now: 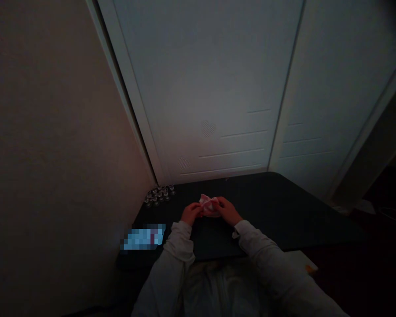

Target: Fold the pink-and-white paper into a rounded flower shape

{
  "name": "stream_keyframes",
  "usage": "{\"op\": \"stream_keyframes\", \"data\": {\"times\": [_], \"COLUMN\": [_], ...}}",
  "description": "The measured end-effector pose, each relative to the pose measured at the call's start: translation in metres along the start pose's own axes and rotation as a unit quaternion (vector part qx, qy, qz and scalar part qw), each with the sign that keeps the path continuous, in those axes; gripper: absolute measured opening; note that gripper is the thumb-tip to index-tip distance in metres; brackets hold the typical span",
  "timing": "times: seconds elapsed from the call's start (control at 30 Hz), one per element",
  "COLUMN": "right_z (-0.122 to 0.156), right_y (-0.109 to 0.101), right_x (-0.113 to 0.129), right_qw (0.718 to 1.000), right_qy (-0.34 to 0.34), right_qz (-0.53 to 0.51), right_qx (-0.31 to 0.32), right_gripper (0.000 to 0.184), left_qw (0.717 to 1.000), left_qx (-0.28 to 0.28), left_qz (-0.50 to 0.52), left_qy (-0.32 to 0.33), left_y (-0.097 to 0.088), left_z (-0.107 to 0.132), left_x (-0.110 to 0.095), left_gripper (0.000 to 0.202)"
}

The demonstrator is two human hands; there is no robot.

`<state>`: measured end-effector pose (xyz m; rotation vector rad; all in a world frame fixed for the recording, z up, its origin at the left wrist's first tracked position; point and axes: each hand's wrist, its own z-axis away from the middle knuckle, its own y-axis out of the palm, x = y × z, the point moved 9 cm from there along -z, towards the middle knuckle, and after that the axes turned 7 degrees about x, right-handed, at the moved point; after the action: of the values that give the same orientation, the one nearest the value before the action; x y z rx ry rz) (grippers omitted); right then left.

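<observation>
Over the dark table, a small pink and white crumpled piece [209, 207], thin like cloth or paper, is held between both hands. My left hand [192, 213] has its fingers closed on the piece's left edge. On the opposite side, my right hand [229, 211] pinches its right edge, with the thumb and fingers bent around it. The dim light hides the fingertips and the exact kind of material.
The dark table [270, 211] has rounded corners and abuts white panelled doors [211, 88]. Several small shiny clear objects [158, 194] stand at its far left corner. A lit, pixelated screen [143, 237] lies near left, by the wall [62, 154]. Something white [300, 259] shows below the front edge.
</observation>
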<state>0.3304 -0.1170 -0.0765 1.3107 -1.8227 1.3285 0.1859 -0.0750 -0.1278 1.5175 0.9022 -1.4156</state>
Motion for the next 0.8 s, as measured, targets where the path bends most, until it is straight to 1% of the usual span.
{"op": "stream_keyframes", "data": {"times": [0.13,0.2,0.37,0.53,0.6,0.67,0.73,0.8], "right_z": [0.0,-0.001,-0.001,0.001,0.001,0.0,0.0,0.0], "right_y": [-0.008,-0.011,-0.014,-0.018,-0.017,-0.015,-0.012,-0.007], "right_x": [-0.009,-0.014,-0.017,-0.014,-0.01,-0.008,-0.008,-0.011], "right_qw": [0.998,0.997,0.993,0.988,0.988,0.988,0.987,0.985], "right_qy": [0.032,0.046,0.054,0.065,0.057,0.049,0.054,0.065], "right_qz": [-0.008,-0.028,-0.082,-0.124,-0.132,-0.134,-0.141,-0.151], "right_qx": [-0.045,-0.058,-0.061,-0.065,-0.062,-0.057,-0.054,-0.044], "right_gripper": [0.029,0.028,0.025,0.026,0.026,0.027,0.027,0.028], "left_qw": [1.0,0.999,0.989,0.982,0.984,0.992,0.999,0.999], "left_qx": [0.006,-0.009,-0.056,-0.087,-0.089,-0.076,-0.04,-0.005], "left_qz": [0.018,0.047,0.137,0.166,0.152,0.101,0.023,-0.046], "left_qy": [-0.003,0.002,-0.001,-0.01,-0.008,-0.001,0.009,0.018], "left_y": [0.001,-0.001,-0.01,-0.016,-0.017,-0.014,-0.006,0.002], "left_z": [0.001,0.002,0.006,0.007,0.007,0.007,0.006,0.006], "left_x": [-0.001,-0.002,-0.004,-0.001,0.0,-0.002,-0.007,-0.01], "left_gripper": [0.021,0.021,0.023,0.025,0.026,0.026,0.026,0.024]}}
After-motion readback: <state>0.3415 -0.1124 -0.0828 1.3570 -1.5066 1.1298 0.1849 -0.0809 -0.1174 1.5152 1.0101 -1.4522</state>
